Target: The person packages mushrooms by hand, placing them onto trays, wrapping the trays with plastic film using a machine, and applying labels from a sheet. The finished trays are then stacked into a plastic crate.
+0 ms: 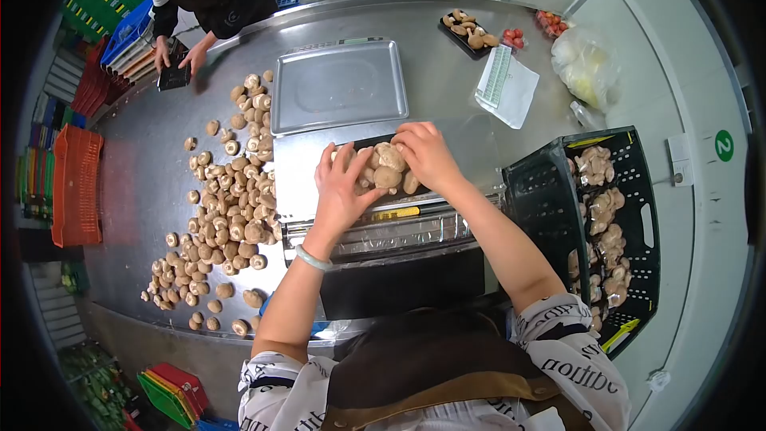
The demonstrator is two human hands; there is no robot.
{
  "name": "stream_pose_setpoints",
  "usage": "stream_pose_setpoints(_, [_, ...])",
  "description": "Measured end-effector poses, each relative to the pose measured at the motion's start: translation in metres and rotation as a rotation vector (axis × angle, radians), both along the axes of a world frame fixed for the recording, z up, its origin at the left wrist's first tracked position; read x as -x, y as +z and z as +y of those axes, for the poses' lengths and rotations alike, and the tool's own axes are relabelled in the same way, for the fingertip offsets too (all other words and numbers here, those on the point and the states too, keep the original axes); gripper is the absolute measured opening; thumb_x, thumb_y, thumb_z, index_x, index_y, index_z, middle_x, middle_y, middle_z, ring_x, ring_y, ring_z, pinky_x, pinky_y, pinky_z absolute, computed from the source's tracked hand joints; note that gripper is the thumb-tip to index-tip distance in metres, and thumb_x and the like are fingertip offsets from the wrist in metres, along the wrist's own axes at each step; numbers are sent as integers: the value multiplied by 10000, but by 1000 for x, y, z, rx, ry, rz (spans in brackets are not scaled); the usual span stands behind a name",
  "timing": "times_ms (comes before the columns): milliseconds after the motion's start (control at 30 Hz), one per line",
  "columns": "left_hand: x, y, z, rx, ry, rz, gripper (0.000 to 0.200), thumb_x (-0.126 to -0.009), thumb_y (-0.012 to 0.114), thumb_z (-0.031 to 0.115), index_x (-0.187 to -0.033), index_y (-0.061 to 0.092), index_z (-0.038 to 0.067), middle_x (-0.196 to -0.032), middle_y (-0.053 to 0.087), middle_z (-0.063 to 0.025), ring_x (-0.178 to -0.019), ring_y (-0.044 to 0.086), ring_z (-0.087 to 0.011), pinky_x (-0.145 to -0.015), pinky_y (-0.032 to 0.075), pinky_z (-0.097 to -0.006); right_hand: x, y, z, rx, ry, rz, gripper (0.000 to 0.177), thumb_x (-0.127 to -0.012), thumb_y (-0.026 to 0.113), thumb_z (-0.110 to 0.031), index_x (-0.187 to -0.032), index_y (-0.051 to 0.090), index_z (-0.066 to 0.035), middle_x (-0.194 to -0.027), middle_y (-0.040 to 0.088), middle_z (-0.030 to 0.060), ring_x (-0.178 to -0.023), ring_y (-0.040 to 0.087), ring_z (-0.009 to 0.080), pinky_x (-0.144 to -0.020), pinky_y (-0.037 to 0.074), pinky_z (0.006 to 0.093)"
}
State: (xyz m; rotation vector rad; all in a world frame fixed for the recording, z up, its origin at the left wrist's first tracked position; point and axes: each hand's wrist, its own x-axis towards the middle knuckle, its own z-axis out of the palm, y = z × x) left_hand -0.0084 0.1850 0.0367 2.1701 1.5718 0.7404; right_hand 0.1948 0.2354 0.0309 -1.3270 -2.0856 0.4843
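A black tray of brown mushrooms (388,166) lies in front of me on the wrapping machine (399,231), below the steel scale pan (339,88). My left hand (341,187) curves over the tray's left end, its fingers bent around mushrooms there. At the right end, my right hand (427,157) has its fingers closed on the tray's far edge and the mushrooms beside it. The hands are apart, with mushrooms showing between them. A large loose pile of mushrooms (231,211) spreads over the steel table (128,191) to the left.
A co-worker's hands (194,58) hold a black tray at the upper left. Wrapped mushroom packs fill a dark crate (650,271) at right. An orange crate (77,187) stands far left. Farther back are a filled tray (469,34), papers (511,88) and plastic bags (585,64).
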Motion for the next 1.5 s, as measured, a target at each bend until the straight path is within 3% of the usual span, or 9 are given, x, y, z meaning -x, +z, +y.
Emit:
stream_pose_setpoints(167, [18, 19, -3, 18, 29, -96, 777, -648, 838, 226, -1335, 489, 122, -1454, 356, -144, -1368, 278, -376, -1104, 274, -463, -18, 16, -12, 20, -115, 180, 200, -855, 600, -144, -1026, 617, -41, -1081, 593, 94, -1065, 514, 305, -934, 411, 403])
stream_pose_setpoints(367, [109, -2, -53, 418, 474, -231, 315, -845, 685, 175, -1117, 624, 26, -1039, 653, -141, -914, 630, -235, -790, 497, -325, -87, 24, -89, 109, -208, -1, 197, -854, 626, -141, -1015, 620, -28, -1034, 603, 111, -1030, 536, 306, -893, 435, 377])
stream_pose_setpoints(467, [111, -5, -77, 291, 514, -59, 284, -878, 639, 157, -1116, 622, 3, -1069, 642, -145, -868, 617, -207, -762, 489, -316, -96, 9, -106, 178, -322, 34, 208, -846, 637, -156, -1003, 622, -20, -1010, 605, 119, -996, 546, 317, -872, 441, 379])
stream_pose_setpoints(567, [89, -37, -58, 11, 432, -359, 352, -918, 583, 183, -1205, 568, -21, -1098, 634, -150, -835, 612, -197, -748, 487, -310, -75, 1, -96, 151, -351, 136, 343, -870, 633, -206, -1127, 573, 14, -1096, 613, 166, -1067, 549, 329, -917, 435, 388])
stream_pose_setpoints(733, [28, -15, -22, 412, 353, -577, 587, -954, 511, 326, -1386, 360, -42, -1254, 543, -264, -1157, 539, -332, -984, 403, -371, -26, -9, -64, 498, -356, 426, 528, -921, 584, -320, -1297, 442, 22, -1129, 616, 212, -1016, 616, 307, -888, 466, 383])
stream_pose_setpoints(1067, [49, -21, -38, 417, 230, -584, 573, -932, 579, 249, -1387, 357, -19, -1283, 536, -234, -1122, 583, -298, -905, 481, -339, -52, -18, -103, 320, -316, 290, 473, -879, 630, -220, -1281, 461, -38, -1195, 585, 172, -1126, 544, 303, -938, 429, 400])
stream_pose_setpoints(1167, [86, -17, -72, 187, 419, -265, 205, -849, 669, 153, -980, 656, -5, -836, 628, -127, -681, 571, -220, -656, 472, -339, -88, 14, -130, 124, -367, 49, 351, -841, 657, -178, -1142, 555, -31, -1092, 606, 141, -1044, 548, 314, -909, 431, 394])
stream_pose_setpoints(1267, [103, -16, -108, -1, 429, -94, 149, -823, 695, 142, -831, 668, -5, -656, 586, -95, -585, 526, -215, -580, 438, -323, -110, 11, -155, 132, -389, -16, 237, -802, 675, -147, -989, 604, -20, -978, 598, 125, -967, 537, 324, -866, 434, 392])
stream_pose_setpoints(1500, [77, -16, -158, -39, 370, -267, 151, -790, 661, 124, -750, 606, -11, -743, 553, -185, -760, 546, -385, -700, 448, -457, -25, 39, -174, 159, -47, 148, 119, -793, 648, -55, -890, 601, -6, -828, 563, 139, -789, 541, 326, -718, 444, 392])
